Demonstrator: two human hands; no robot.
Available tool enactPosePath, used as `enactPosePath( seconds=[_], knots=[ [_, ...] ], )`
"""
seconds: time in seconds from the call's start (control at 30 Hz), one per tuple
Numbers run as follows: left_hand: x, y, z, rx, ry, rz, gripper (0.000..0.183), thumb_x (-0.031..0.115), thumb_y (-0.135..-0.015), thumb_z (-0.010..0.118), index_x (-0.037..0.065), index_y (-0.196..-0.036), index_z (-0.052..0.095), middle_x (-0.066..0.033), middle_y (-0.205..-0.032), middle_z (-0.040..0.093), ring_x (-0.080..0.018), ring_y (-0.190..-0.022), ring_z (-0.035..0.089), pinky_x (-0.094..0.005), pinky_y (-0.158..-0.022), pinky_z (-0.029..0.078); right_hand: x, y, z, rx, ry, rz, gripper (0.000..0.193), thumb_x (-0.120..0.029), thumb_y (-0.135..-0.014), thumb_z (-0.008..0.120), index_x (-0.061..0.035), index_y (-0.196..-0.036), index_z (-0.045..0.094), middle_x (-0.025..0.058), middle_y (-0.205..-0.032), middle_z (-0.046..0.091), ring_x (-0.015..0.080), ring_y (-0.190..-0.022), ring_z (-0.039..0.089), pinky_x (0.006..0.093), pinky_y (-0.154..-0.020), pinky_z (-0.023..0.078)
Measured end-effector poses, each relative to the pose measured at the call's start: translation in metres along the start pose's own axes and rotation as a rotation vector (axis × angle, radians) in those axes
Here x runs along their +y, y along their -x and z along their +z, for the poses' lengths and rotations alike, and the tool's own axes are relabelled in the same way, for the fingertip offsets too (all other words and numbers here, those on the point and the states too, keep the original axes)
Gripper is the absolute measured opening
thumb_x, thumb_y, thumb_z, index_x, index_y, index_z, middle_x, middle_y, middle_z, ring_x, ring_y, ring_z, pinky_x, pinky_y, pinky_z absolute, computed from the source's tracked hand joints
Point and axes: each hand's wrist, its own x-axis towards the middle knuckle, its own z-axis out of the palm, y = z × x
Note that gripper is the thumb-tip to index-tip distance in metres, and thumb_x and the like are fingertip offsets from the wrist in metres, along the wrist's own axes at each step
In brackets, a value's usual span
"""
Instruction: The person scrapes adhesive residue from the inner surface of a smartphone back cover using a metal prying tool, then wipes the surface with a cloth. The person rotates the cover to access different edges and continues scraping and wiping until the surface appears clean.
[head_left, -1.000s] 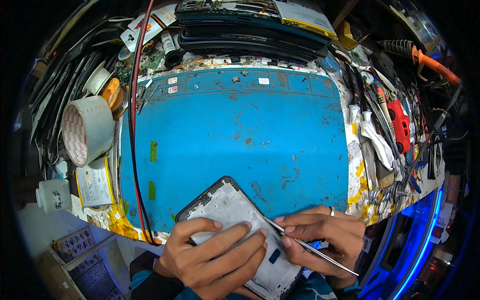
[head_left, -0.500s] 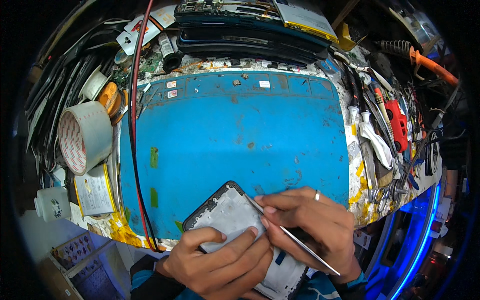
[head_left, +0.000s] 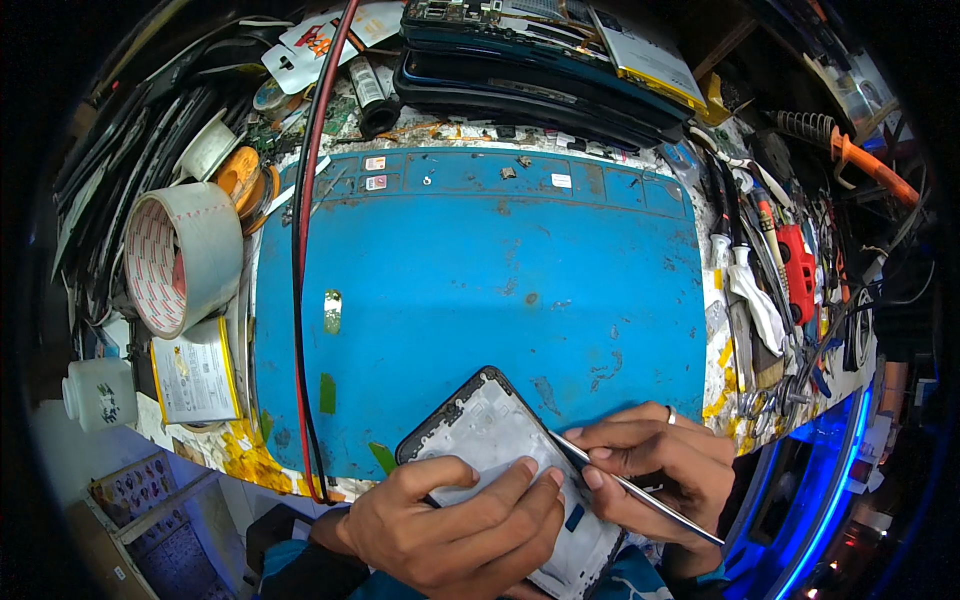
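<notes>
My left hand (head_left: 460, 520) is wrapped round a phone frame (head_left: 500, 420), its fingers lying across the grey metal inner face. Black edging runs round the frame, which is tilted over the near edge of the blue mat. A small dark blue strip (head_left: 574, 517) shows on the frame below my left fingertips. My right hand (head_left: 655, 475), with a ring on one finger, pinches a slim silver metal tool (head_left: 665, 508). The tool's tip meets the frame's right edge; whether it is tweezers or a flat pry tool, I cannot tell. My left hand covers part of the frame.
A blue work mat (head_left: 450, 270) covers the table, with a red and black cable (head_left: 300, 260) crossing its left side. Tape roll (head_left: 185, 260), solder spools and a battery (head_left: 195, 372) sit left. Stacked phones (head_left: 540, 90) stand behind. Hand tools and a red toy car (head_left: 797, 272) lie right.
The tool's tip has slid along the frame's right edge, away from its top corner and toward me. My left hand keeps its grip. The whole view has shifted slightly.
</notes>
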Motion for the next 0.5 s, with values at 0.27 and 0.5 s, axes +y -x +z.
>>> enactPosePath(
  seconds=[0.27,0.5],
  knots=[
    [-0.002,-0.003,-0.002,-0.038,-0.018,0.021,0.057,0.074,-0.077,0.057,0.019,-0.081,0.073,0.0066,-0.089,0.074,-0.0066,-0.084,0.067,-0.0305,-0.066,0.034,0.006,-0.008,0.002,-0.054,0.006,-0.042,0.014,0.003,-0.076,0.076,0.0030,-0.085,0.065,0.0179,-0.096,0.072,0.0278,-0.085,0.070,0.0330,-0.072,0.057],
    [0.000,-0.002,-0.003,-0.066,-0.013,0.008,0.057,0.073,-0.076,0.059,0.018,-0.082,0.073,0.0049,-0.087,0.075,-0.0078,-0.082,0.068,-0.0318,-0.067,0.034,0.004,-0.014,0.004,-0.031,0.032,-0.049,0.020,0.003,-0.073,0.076,-0.0013,-0.070,0.057,0.0211,-0.084,0.073,0.0251,-0.077,0.072,0.0303,-0.065,0.056]
  ],
)
